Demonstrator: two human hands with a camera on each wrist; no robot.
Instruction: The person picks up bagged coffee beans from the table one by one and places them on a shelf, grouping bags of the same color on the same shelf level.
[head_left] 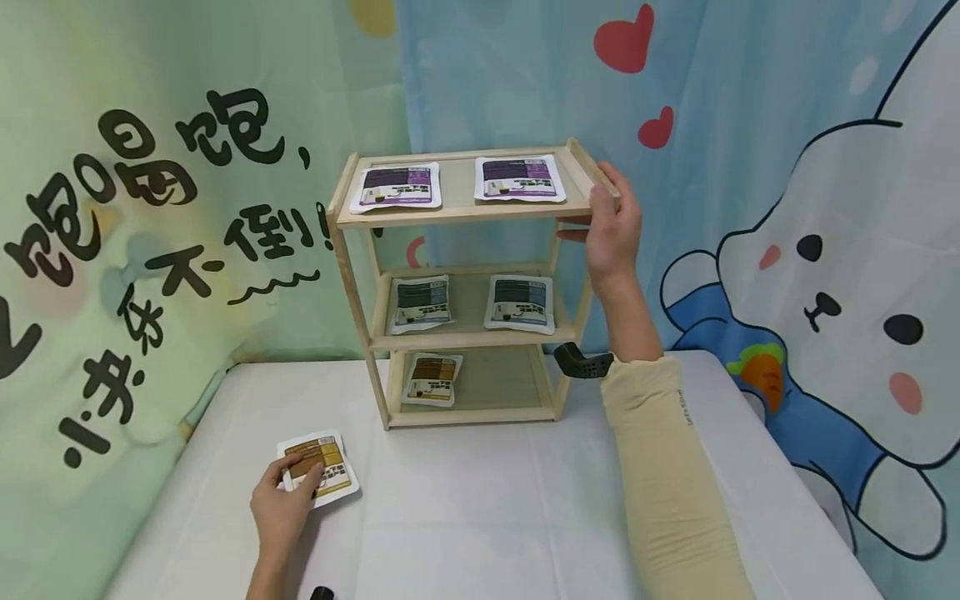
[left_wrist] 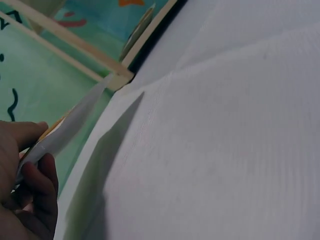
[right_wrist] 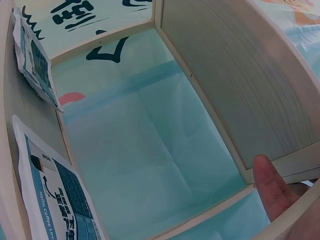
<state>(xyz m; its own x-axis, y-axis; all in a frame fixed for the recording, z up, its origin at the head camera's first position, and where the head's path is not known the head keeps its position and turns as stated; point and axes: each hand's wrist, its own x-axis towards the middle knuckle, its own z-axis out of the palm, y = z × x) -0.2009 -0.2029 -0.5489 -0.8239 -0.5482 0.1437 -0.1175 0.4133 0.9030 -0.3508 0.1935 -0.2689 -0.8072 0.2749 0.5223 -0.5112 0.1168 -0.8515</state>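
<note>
My left hand pinches a white packet with a brown and yellow label between thumb and fingers, just above the table in front of the rack's left side. The left wrist view shows the packet edge-on, tilted over its shadow. My right hand grips the top right end of a three-tier wooden rack; a fingertip shows under the top board in the right wrist view. One brown-labelled packet lies at the left of the bottom shelf.
Two purple-labelled packets, left and right, lie on the top shelf. Two blue-green packets, left and right, occupy the middle one. A small black object sits at the near edge of the white table. Printed curtains hang behind.
</note>
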